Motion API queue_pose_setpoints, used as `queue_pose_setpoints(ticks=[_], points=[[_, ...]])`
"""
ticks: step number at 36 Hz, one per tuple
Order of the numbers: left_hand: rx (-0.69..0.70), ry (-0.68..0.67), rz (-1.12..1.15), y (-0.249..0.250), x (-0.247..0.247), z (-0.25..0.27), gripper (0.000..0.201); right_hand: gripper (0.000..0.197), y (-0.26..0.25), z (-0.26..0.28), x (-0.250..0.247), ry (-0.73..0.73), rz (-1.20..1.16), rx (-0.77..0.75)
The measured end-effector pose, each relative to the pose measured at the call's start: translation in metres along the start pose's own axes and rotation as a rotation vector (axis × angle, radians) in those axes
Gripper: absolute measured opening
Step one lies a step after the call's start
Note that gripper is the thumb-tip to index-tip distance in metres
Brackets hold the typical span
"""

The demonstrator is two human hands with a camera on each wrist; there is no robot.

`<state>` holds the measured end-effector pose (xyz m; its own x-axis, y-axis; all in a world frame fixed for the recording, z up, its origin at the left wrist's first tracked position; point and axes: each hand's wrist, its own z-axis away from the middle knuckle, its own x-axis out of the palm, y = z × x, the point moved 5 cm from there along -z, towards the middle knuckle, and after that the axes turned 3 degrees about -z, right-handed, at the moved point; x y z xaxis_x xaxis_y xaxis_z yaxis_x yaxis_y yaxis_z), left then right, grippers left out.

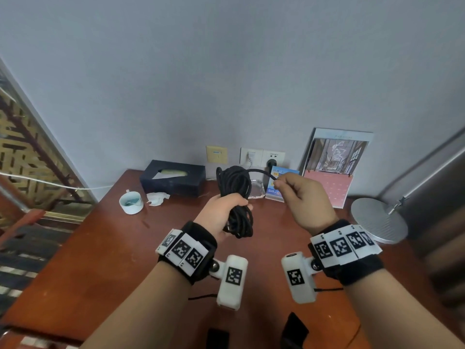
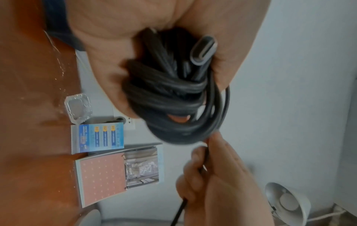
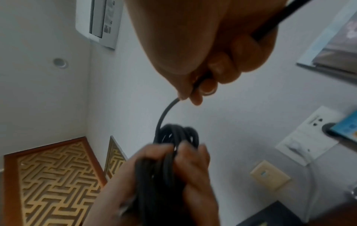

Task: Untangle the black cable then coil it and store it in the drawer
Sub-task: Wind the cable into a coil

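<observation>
Black cable [image 3: 289, 21] runs past the frame edge — end unseen.

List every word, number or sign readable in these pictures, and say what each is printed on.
No text can be read as words.
Blue card: printed lines, too blurred.
Framed picture: faint line along its top, too small.
Wall socket: small marks, unreadable.
Yellow wall plate: small blue mark, unreadable.
Wrist bands: black-and-white square codes, tiny characters unreadable.
</observation>
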<state>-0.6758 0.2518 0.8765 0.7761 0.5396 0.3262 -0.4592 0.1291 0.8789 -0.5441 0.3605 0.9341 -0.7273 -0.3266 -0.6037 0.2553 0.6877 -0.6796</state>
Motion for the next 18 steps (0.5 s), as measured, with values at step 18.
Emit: queue_pose_setpoints(ticks=[18], points=[[0.191,-0.039,0.019,0.018,0.019,0.016,0.018,0.052,-0.030,0.007,0.034,-0.342,-0.011,-0.044]])
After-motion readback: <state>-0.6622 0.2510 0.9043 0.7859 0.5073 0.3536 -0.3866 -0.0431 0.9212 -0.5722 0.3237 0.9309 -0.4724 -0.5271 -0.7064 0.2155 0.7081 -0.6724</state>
